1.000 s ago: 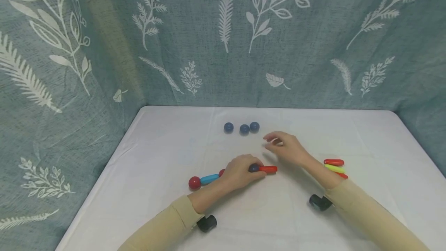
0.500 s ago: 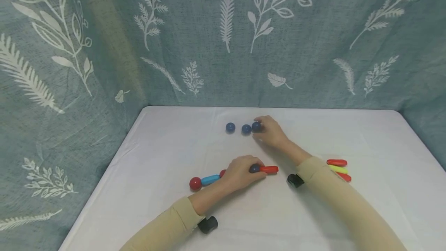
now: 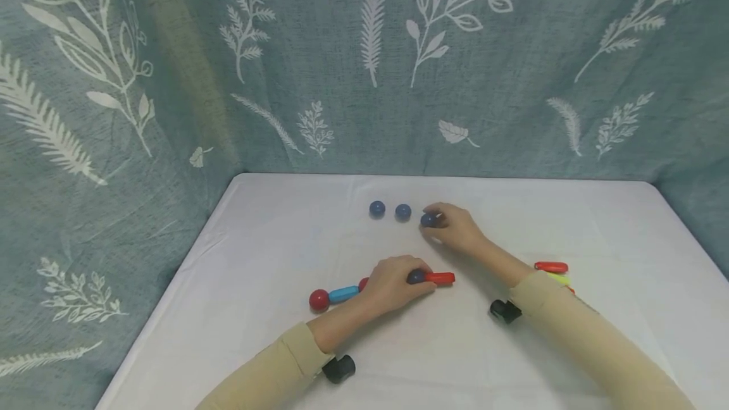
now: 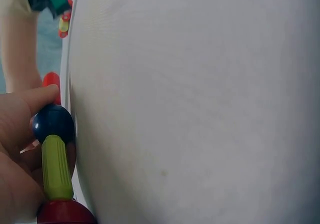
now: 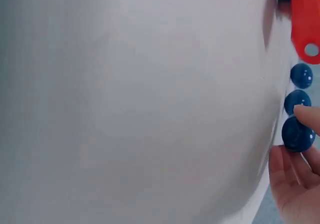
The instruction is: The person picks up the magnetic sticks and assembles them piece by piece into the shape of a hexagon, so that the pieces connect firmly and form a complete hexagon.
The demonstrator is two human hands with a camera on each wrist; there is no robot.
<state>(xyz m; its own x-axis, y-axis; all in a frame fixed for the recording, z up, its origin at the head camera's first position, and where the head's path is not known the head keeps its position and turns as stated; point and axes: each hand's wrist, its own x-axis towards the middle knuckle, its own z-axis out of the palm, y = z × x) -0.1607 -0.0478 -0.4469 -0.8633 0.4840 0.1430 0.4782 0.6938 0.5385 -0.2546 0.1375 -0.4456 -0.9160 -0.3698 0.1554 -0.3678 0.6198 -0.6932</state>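
Observation:
My left hand (image 3: 393, 282) grips a line of joined balls and rods lying on the table. Along it I see a red ball (image 3: 319, 300), a light blue rod (image 3: 343, 294), a dark blue ball (image 3: 416, 276) and a red rod (image 3: 441, 278) at the right end. The left wrist view also shows a yellow-green rod (image 4: 56, 166) between the dark blue ball and a red ball. Farther back, my right hand (image 3: 458, 228) pinches a loose blue ball (image 3: 428, 220) between thumb and fingers. My left hand hides the middle of the line.
Two more blue balls (image 3: 403, 212) lie left of my right hand at the back. Red rods (image 3: 551, 267) and a yellow rod (image 3: 559, 278) lie to the right, partly behind my right sleeve. A patterned cloth (image 3: 364, 112) hangs beyond the white table (image 3: 285, 220).
My right hand reached the rightmost blue ball, took hold of it and drew it slightly nearer and to the right, apart from its neighbour. My left hand has stayed in place.

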